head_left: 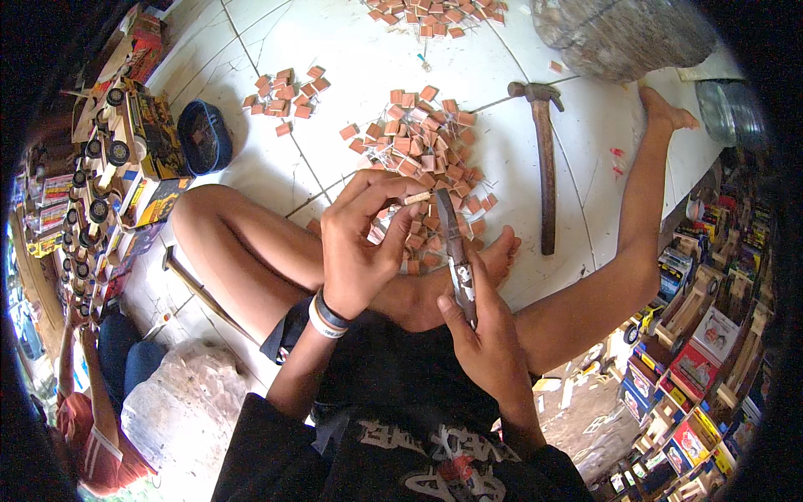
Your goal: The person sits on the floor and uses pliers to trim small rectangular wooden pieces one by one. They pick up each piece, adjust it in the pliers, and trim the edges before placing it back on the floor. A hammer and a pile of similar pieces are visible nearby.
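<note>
left hand (358,243): fingers closed on small stick (417,197), long axis left-right | right hand (485,335): fingers gripping knife (452,243), blade running far from hand, tip at stick's right end | both above tile pile (427,159) on floor (351,58); hammer (544,159) right

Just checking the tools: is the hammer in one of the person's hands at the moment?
No, the hammer lies on the white floor, apart from both hands; the right hand holds a knife.

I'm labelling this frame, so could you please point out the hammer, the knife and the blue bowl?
hammer (546,167): head view, middle of the wooden handle.
knife (449,226): head view, on the blade above the right hand.
blue bowl (207,136): head view, on its side wall.
</note>
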Demonstrator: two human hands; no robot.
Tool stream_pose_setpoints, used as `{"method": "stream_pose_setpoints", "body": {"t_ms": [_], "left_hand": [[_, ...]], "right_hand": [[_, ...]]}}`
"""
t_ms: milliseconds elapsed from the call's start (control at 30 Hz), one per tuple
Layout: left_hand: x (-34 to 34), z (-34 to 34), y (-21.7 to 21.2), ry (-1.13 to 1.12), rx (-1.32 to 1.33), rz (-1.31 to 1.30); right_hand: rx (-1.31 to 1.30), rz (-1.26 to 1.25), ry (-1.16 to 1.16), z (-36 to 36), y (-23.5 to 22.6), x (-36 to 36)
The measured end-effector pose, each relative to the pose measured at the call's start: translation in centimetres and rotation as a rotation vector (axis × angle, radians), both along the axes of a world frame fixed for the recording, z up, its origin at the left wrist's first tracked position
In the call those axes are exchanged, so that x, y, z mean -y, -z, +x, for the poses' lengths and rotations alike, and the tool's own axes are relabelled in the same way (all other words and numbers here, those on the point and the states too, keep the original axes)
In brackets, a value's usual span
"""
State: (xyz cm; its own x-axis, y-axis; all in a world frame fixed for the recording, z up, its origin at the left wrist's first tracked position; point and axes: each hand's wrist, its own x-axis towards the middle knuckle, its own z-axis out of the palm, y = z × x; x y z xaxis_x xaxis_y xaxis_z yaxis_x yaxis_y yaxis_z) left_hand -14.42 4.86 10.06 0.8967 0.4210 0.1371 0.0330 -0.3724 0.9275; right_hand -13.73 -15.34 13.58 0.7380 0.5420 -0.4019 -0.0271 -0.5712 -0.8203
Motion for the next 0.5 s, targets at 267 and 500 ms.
{"method": "stream_pose_setpoints", "body": {"t_ms": [267, 500], "left_hand": [[1.0, -0.1, 1.5, -0.006, 0.122, -0.527], [2.4, -0.3, 0.9, -0.145, 0.235, -0.301]], "right_hand": [[-0.441, 0.233, 0.07, 0.5, -1.3, -0.1], [0.269, 0.042, -0.059, -0.8, -1.3, -2.5]]}}
